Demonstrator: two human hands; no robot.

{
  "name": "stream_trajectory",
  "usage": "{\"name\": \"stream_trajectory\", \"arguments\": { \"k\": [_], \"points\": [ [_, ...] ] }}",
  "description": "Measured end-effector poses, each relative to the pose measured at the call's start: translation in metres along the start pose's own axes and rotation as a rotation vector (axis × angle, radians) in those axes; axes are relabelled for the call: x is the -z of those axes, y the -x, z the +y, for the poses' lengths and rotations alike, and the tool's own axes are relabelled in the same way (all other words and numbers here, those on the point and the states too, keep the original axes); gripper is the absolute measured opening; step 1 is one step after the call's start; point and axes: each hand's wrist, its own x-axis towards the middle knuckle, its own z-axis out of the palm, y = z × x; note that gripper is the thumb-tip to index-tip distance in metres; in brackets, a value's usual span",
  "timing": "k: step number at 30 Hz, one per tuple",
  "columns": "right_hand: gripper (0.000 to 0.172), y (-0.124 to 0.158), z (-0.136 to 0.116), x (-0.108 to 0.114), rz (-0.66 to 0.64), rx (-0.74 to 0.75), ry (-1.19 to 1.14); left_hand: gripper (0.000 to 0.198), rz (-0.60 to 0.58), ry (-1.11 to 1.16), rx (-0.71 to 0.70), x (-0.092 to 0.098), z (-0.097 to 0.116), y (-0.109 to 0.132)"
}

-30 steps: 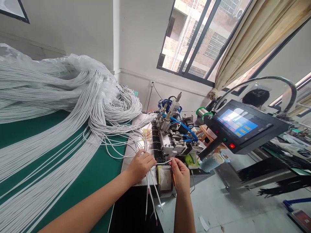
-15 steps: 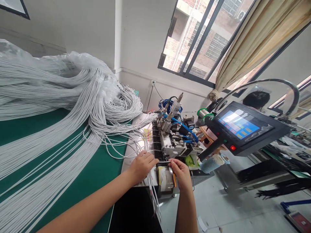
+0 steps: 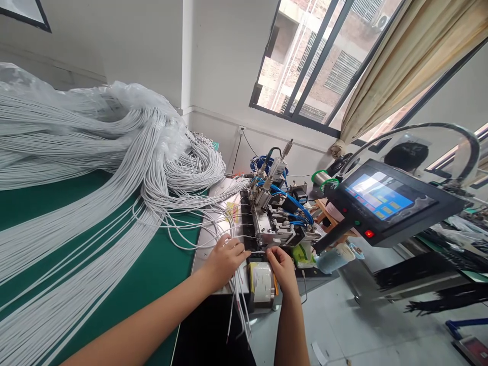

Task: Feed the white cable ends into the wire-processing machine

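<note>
A short stretch of white cable (image 3: 259,252) runs between my two hands at the near end of the machine (image 3: 267,223). My left hand (image 3: 225,259) is closed on the cable, with more cables passing beneath it. The thumb and forefinger of my right hand (image 3: 281,265) pinch the cable near its end; the tip itself is too small to make out. Several loose cable ends (image 3: 237,305) hang over the table edge below my left hand. Just under the held cable sits a roll of tape-like material (image 3: 262,282) with a pale label.
Bundles of white cables (image 3: 110,223) partly wrapped in plastic spread over the green table (image 3: 160,284). A control screen (image 3: 389,198) on an arm stands at the right. A solder-wire-like spool (image 3: 323,178) is behind the machine. Another person's head (image 3: 406,156) shows beyond the screen.
My hands keep hold of the cable with hardly any shift. The loose ends below my left hand have swung and spread a little to the left. The view has shifted slightly.
</note>
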Motion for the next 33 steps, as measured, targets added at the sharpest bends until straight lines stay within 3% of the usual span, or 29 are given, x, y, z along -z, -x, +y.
{"name": "stream_trajectory", "arguments": {
  "k": [5,11,19,27,33],
  "points": [
    [0.030,-0.009,0.013,-0.005,-0.075,-0.092,-0.194,0.028,-0.041,-0.013,0.026,-0.002,-0.001,0.000],
    [0.032,-0.011,0.022,-0.012,-0.078,-0.256,-0.442,0.036,-0.115,0.016,0.056,0.000,-0.001,0.000],
    [0.036,-0.006,0.021,-0.015,-0.080,-0.297,-0.517,0.028,-0.097,0.014,0.053,0.000,-0.001,0.001],
    [0.040,0.012,0.025,-0.004,0.036,-0.161,-0.305,0.021,-0.125,0.010,0.084,0.006,0.002,-0.001],
    [0.040,0.024,0.009,0.007,0.128,-0.037,-0.044,0.017,-0.162,-0.011,0.095,0.007,0.003,-0.002]
  ]
}}
